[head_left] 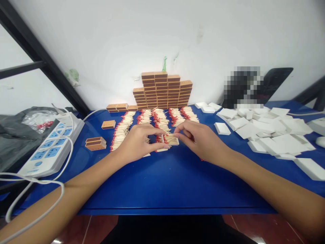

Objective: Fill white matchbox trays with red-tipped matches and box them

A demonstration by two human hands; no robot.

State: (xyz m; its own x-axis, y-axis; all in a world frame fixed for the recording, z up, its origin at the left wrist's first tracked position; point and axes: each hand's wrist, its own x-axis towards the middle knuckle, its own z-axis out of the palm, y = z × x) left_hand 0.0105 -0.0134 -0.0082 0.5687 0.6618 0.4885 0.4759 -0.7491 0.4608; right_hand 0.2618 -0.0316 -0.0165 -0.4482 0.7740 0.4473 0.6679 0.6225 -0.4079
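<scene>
My left hand has thumb and forefinger parted by the width of the matchbox tray, holding its nine o'clock end. From those fingertips the tray reaches toward three o'clock, its long axis running roughly nine to three, with matches inside. My right hand, equally near, meets the other end, thumb and forefinger almost together; I cannot tell whether they pinch anything. White cardboard trays lie farther out at three o'clock.
</scene>
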